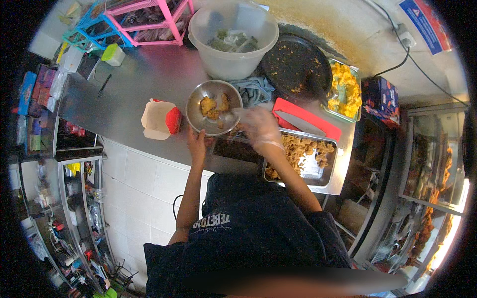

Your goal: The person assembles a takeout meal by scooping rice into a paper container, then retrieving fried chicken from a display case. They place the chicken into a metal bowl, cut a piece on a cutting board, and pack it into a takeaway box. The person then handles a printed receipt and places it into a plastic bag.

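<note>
My left hand [199, 141] grips the near rim of a stainless steel bowl [192, 111] that holds several browned pieces of fried food [208, 106]. At the bowl's right rim is my right hand [259, 124], in a clear plastic glove and blurred; its fingertips are indistinct, so what they hold cannot be told. An open paper food box [158, 119], white and red, stands left of the bowl. Under and beside my right forearm lies a metal tray [328, 178] of fried pieces [292, 149]. A knife [302, 123] rests on a red cutting board [329, 128] behind the tray.
Behind the bowl stand a large translucent bucket [231, 63] holding small packets, a grey-blue cloth [255, 91] and a black round pan [294, 70] with crumbs. A glass dish [356, 119] of yellow food is at the right. Pink [145, 28] and blue racks stand at the back left.
</note>
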Action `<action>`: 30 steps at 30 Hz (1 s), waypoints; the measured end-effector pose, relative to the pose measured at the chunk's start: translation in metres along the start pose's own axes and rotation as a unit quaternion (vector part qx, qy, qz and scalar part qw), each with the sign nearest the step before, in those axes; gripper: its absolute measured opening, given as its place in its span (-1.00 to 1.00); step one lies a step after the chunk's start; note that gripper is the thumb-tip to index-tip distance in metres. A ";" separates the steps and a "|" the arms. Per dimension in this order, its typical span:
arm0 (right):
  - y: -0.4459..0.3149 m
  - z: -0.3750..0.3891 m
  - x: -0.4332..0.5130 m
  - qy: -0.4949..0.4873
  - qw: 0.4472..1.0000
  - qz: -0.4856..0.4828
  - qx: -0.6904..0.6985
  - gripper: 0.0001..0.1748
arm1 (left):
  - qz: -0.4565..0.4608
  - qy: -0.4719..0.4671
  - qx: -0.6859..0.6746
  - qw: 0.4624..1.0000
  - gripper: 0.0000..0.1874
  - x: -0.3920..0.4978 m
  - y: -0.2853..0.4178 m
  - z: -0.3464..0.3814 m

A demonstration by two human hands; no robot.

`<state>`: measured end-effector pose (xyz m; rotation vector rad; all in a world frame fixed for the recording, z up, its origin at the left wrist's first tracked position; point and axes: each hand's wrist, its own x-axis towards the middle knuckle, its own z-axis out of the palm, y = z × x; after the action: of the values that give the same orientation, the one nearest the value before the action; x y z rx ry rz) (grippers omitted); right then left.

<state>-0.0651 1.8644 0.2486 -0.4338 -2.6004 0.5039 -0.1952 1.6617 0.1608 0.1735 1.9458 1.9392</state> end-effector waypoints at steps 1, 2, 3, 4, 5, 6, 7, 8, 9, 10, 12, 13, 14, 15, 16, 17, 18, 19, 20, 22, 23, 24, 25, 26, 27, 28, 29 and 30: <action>0.018 -0.002 -0.014 -0.050 0.966 0.244 0.067 -0.76 | -0.014 0.009 -0.020 1.000 -0.33 -0.001 0.000 0.001; 0.033 -0.013 -0.045 0.064 0.885 0.349 0.301 -0.76 | -0.042 0.019 -0.047 0.998 -0.32 -0.002 0.001 0.001; 0.047 -0.022 -0.075 0.231 0.757 0.317 0.523 -0.77 | -0.070 0.030 -0.074 0.994 -0.32 -0.002 0.002 0.001; 0.060 -0.032 -0.104 0.214 0.840 0.310 0.391 -0.73 | -0.082 0.019 -0.069 0.994 -0.30 -0.003 0.003 0.000; 0.073 -0.040 -0.130 0.191 0.903 0.295 0.249 -0.70 | -0.093 0.007 -0.063 0.994 -0.29 -0.003 0.003 0.000; 0.085 -0.047 -0.153 0.163 0.943 0.272 0.102 -0.66 | -0.119 0.011 -0.046 0.992 -0.27 -0.003 0.004 -0.001; 0.095 -0.053 -0.172 0.131 0.960 0.243 -0.048 -0.62 | -0.106 0.000 -0.058 0.993 -0.26 -0.002 0.005 -0.002; 0.100 -0.056 -0.187 0.110 0.949 0.220 -0.195 -0.58 | -0.109 0.003 -0.057 0.992 -0.26 -0.002 0.005 -0.002; 0.104 -0.059 -0.197 0.083 0.945 0.261 -0.181 -0.55 | -0.105 0.001 -0.058 0.993 -0.25 -0.001 0.005 -0.002; 0.106 -0.062 -0.203 0.068 0.933 0.313 -0.165 -0.52 | -0.105 0.005 -0.060 0.993 -0.25 -0.001 0.005 -0.003; 0.105 -0.065 -0.201 0.148 0.944 0.289 -0.056 -0.52 | -0.090 0.010 -0.069 0.994 -0.24 0.000 0.005 -0.003; 0.102 -0.066 -0.196 0.126 0.945 0.297 -0.050 -0.53 | -0.087 0.005 -0.063 0.994 -0.24 0.000 0.005 -0.004; 0.099 -0.067 -0.189 0.095 0.945 0.309 -0.046 -0.55 | -0.084 0.000 -0.057 0.995 -0.25 0.001 0.006 -0.004; 0.095 -0.068 -0.182 0.068 0.940 0.332 -0.042 -0.56 | -0.076 0.002 -0.049 0.996 -0.25 0.001 0.006 -0.004; 0.092 -0.068 -0.174 0.060 0.971 0.219 -0.070 -0.56 | -0.082 -0.001 -0.056 0.995 -0.25 0.001 0.006 -0.004; 0.089 -0.067 -0.169 0.010 0.965 0.252 -0.070 -0.52 | -0.083 0.001 -0.059 0.995 -0.25 0.002 0.006 -0.004; 0.087 -0.065 -0.164 -0.030 0.958 0.275 -0.072 -0.48 | -0.085 0.004 -0.062 0.994 -0.25 0.002 0.006 -0.004; 0.086 -0.063 -0.162 -0.074 0.950 0.298 -0.063 -0.44 | -0.084 0.003 -0.061 0.995 -0.26 0.002 0.006 -0.004; 0.085 -0.060 -0.161 -0.017 0.961 0.276 -0.019 -0.38 | -0.083 0.004 -0.061 0.995 -0.26 0.002 0.006 -0.003; 0.087 -0.053 -0.162 -0.071 0.934 0.342 -0.074 -0.37 | -0.082 0.005 -0.057 0.995 -0.26 0.001 0.006 -0.003; 0.089 -0.049 -0.164 -0.085 0.924 0.359 -0.100 -0.36 | -0.081 0.005 -0.054 0.995 -0.27 0.000 0.007 -0.003; 0.091 -0.045 -0.165 -0.082 0.926 0.355 -0.101 -0.37 | -0.078 0.007 -0.049 0.996 -0.27 0.000 0.007 -0.002; 0.094 -0.043 -0.166 -0.079 0.927 0.351 -0.103 -0.37 | -0.082 0.006 -0.056 0.995 -0.27 0.000 0.007 -0.002; 0.096 -0.041 -0.165 -0.099 0.913 0.380 -0.110 -0.38 | -0.083 0.008 -0.060 0.995 -0.27 -0.001 0.008 -0.002; 0.098 -0.041 -0.163 -0.092 0.916 0.378 -0.097 -0.39 | -0.089 0.012 -0.064 0.994 -0.27 -0.001 0.008 -0.002; 0.099 -0.041 -0.160 -0.108 0.902 0.408 -0.091 -0.40 | -0.085 0.008 -0.064 0.994 -0.27 -0.001 0.008 -0.002; 0.099 -0.042 -0.157 -0.098 0.901 0.413 -0.087 -0.41 | -0.085 0.009 -0.064 0.994 -0.27 0.000 0.009 -0.001; 0.098 -0.043 -0.153 -0.127 0.897 0.416 -0.085 -0.42 | -0.085 0.011 -0.065 0.994 -0.26 0.000 0.009 -0.001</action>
<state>0.1065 1.9053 0.1871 -1.6693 -2.6016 0.6261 -0.1969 1.6606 0.1697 -0.0479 1.7769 1.9535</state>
